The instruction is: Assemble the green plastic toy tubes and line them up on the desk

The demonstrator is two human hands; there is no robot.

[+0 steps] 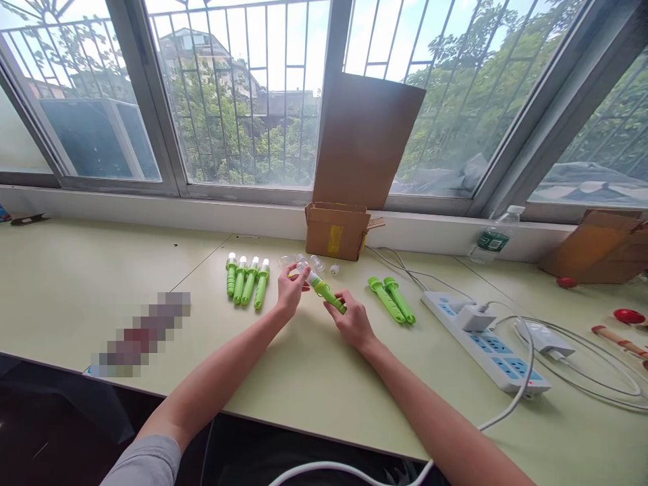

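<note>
My right hand (353,322) grips the lower end of a green plastic stick (327,293) held over the pale green table (314,378). My left hand (291,289) pinches the clear cap (304,268) at the stick's upper end. To the left lie several green sticks with clear caps (247,280) in a row. Two green sticks without caps (392,299) lie to the right. A few loose clear caps (314,262) rest just beyond my hands.
A small open cardboard box (337,231) stands at the window sill. A white power strip (483,341) with a charger and cables lies at the right. A water bottle (493,236), red wooden pieces (620,331) and a cardboard piece (600,246) sit far right.
</note>
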